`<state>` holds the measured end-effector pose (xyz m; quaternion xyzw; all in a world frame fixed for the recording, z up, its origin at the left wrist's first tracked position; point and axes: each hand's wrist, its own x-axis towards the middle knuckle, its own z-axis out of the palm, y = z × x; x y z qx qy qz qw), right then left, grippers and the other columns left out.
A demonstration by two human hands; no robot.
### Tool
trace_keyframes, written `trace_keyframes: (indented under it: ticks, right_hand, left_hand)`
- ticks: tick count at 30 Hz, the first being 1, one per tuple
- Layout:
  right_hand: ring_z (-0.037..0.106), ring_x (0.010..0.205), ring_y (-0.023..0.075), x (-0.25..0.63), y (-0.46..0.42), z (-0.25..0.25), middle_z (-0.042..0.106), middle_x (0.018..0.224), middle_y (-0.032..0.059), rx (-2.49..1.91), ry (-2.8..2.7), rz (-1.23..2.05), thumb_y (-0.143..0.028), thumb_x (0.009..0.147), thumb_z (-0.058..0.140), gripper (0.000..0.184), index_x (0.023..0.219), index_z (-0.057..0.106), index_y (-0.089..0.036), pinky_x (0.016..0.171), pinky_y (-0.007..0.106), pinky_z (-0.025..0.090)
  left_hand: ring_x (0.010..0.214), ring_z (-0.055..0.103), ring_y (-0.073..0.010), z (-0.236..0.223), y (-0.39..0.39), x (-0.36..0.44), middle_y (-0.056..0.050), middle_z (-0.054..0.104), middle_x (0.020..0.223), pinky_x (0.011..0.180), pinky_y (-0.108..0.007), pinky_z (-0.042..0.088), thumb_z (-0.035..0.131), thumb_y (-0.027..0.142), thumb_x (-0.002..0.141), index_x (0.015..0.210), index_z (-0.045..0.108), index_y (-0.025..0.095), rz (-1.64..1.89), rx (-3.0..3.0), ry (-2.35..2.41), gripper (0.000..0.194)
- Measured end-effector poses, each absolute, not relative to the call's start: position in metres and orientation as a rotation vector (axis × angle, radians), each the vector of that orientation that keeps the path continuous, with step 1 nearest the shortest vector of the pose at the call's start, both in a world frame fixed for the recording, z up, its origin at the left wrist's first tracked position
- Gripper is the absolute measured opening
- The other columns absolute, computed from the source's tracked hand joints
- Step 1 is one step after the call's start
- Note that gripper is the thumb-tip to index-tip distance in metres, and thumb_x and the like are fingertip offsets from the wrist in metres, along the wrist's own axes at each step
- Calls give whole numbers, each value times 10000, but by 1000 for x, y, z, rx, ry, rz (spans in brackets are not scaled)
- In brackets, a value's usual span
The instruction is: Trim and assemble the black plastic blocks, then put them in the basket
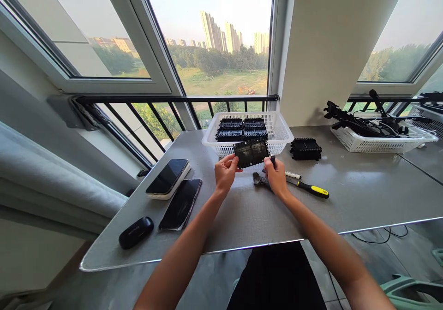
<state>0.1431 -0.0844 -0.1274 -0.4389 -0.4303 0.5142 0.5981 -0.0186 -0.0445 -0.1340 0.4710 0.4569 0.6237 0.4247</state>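
A rectangular black plastic panel (251, 152) with toothed edges and a glossy, seamed face is held tilted above the tabletop (238, 222). The left hand (225, 174) has its grip clamped on the panel's left end; the right hand (276, 175), by the lower right corner, grips a small black object (273, 160), mostly hidden. Behind, a slotted white basket (282, 137) holds ribbed black pieces (231, 129) in two columns.

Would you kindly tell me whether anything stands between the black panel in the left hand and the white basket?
Nothing visible stands between the black panel, held in the left hand, and the white basket just behind it; whether they touch is hard to tell.
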Motion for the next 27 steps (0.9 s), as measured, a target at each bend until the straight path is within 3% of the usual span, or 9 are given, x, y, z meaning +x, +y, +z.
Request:
trace_keyframes:
  ticks: [4,8,13,18,22,27]
  right_hand:
    - [331,457,76,135,-89,-128,402,542,-57,-1017,-1223,1089,-576,776,615,409,664,501,-200,419,227,255]
    - [303,440,70,132,-91,-123,360,515,-75,-969,-1254,1214,-575,755,637,400,756,602,-177,413,221,239]
    - [274,465,63,128,-96,-114,331,586,-93,-832,-1064,1564,-544,716,693,390,854,526,-219,402,174,176]
    - [299,514,79,131,-98,-109,368,642,-59,-641,-968,1995,-595,811,534,391,783,479,-209,418,169,195]
    - [312,530,92,138,-97,-108,353,629,-41,-590,-955,2127,-505,837,452,348,677,433,-196,439,187,209]
    - [316,545,110,143,-97,-105,351,611,-25,-566,-887,2200,-445,822,387,320,622,411,-195,475,214,262]
  left_hand:
    - [535,649,-149,-138,-46,-16,-13,695,644,516,-298,605,730,479,703,988,683,106,1529,1226,1144,472]
    - [579,685,-176,-142,-47,-12,-35,725,684,532,-298,606,719,491,717,993,683,106,1509,1273,1124,475]
    - [581,683,-166,-142,-52,-7,-21,725,673,563,-284,596,703,485,739,974,683,124,1474,1354,1075,432]
    - [522,640,-131,-141,-57,-4,14,680,588,525,-222,521,676,456,777,933,677,146,1444,1454,1030,347]
    - [484,605,-114,-142,-59,-1,20,666,574,478,-196,450,663,450,788,922,668,162,1412,1508,1010,318]
    - [531,638,-125,-142,-61,2,-10,718,676,518,-208,468,663,443,788,923,659,170,1391,1521,994,304]
